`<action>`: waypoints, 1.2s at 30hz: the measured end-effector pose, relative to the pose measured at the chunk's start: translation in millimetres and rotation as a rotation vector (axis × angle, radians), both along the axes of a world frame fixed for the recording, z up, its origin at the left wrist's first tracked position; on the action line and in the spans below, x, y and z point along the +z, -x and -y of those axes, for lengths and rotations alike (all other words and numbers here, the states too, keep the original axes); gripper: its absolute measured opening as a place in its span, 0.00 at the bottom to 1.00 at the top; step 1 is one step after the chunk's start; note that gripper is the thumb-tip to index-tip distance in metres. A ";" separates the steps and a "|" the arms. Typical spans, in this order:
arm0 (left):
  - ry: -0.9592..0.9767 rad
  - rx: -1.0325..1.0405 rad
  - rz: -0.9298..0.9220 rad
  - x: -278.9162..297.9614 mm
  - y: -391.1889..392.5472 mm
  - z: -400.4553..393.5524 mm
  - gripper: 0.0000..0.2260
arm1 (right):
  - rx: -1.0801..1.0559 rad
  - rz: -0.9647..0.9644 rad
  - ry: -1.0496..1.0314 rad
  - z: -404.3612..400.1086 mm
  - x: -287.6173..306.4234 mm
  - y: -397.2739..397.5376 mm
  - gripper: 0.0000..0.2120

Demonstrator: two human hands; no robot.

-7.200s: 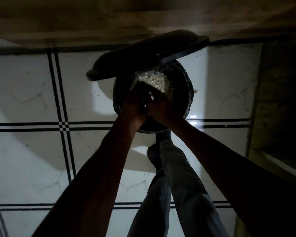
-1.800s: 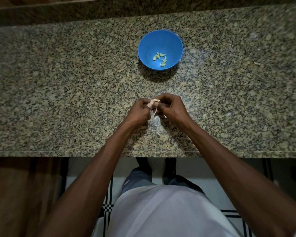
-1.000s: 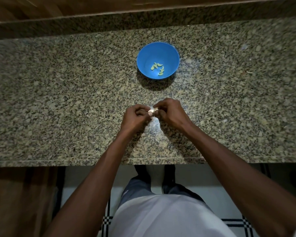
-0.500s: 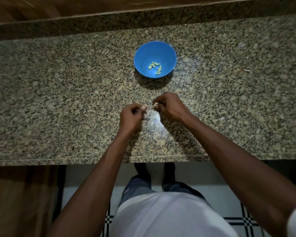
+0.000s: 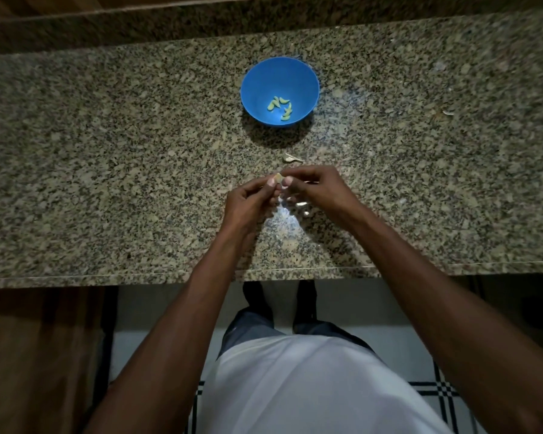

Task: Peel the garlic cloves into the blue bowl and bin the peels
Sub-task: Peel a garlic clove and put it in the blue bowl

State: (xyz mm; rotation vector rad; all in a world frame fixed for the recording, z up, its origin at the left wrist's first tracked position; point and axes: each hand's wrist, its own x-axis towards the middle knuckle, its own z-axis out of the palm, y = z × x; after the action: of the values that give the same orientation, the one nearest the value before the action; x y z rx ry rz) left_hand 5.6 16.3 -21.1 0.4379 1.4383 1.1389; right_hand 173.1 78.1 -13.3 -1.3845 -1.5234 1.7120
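Note:
A blue bowl (image 5: 279,89) stands on the granite counter (image 5: 107,167) with several peeled cloves (image 5: 281,108) at its bottom. Nearer to me, my left hand (image 5: 251,202) and my right hand (image 5: 314,189) meet over the counter. Their fingertips pinch one small garlic clove (image 5: 278,177) between them. A loose piece of peel (image 5: 290,158) lies on the counter just beyond my fingers, between them and the bowl. Small pale bits (image 5: 303,206) lie under my right hand.
Another scrap of peel (image 5: 448,112) lies far right on the counter. The counter's front edge (image 5: 138,275) runs across the view above my legs and the tiled floor (image 5: 436,393). A raised granite ledge (image 5: 201,20) backs the counter.
Earlier I stood over the bin with peels; since then I am at the counter. In the last half second my hands rejoined on the clove and a peel piece dropped in front of them.

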 end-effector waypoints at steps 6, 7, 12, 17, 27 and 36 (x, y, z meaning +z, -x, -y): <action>0.075 0.103 0.243 0.1 -11.6 1.6 0.12 | -0.222 -0.262 0.226 23.1 -3.3 11.6 0.13; 0.090 0.093 0.250 -0.7 -12.4 2.1 0.12 | -0.251 -0.291 0.268 25.8 -3.9 12.7 0.13; 0.109 -0.089 0.054 -3.4 -9.8 12.9 0.09 | -0.302 -0.342 0.375 30.8 -5.7 12.5 0.11; 0.025 -0.162 -0.622 -9.8 -1.2 9.5 0.08 | -0.007 0.324 -0.271 13.9 -5.0 6.2 0.10; -0.038 -0.623 -1.198 -26.5 26.4 -19.6 0.37 | 0.449 0.860 -0.712 -8.6 1.9 25.3 0.07; -0.007 -0.643 -1.244 -21.5 24.5 -20.5 0.36 | 0.656 0.908 -0.828 -24.1 9.7 37.3 0.13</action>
State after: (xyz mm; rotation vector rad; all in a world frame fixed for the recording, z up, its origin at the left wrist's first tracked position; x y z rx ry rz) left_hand -18.9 36.8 -42.6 1.6641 2.0558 0.2577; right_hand 135.8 102.2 -3.6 -1.2711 -2.9568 0.4070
